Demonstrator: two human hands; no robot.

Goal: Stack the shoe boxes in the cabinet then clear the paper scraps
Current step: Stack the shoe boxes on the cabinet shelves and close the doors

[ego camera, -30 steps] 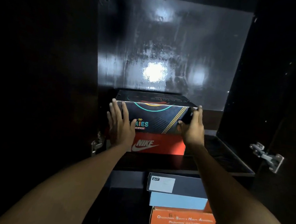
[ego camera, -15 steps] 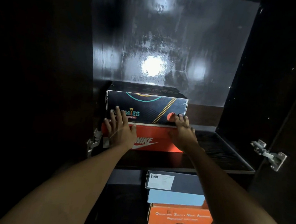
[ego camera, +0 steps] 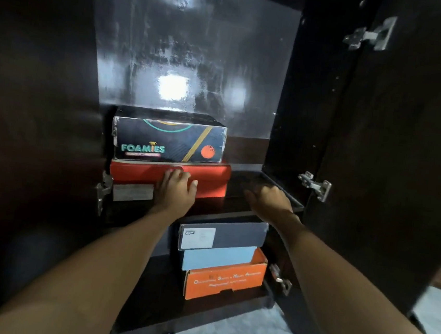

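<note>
Just above the left hand (ego camera: 176, 189), a dark printed cardboard shoe box (ego camera: 169, 141) sits on a red cardboard shoe box (ego camera: 169, 173); flat fingers press the red front, probably squaring the stack. Right hand (ego camera: 270, 199) hovers relaxed, empty.

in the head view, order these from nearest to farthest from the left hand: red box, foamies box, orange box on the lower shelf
1. red box: upper shelf, the left hand rests against its front.
2. foamies box: stacked on the red box, just above the hand.
3. orange box: lower shelf, bottom of the other stack, below and to the right.
</note>
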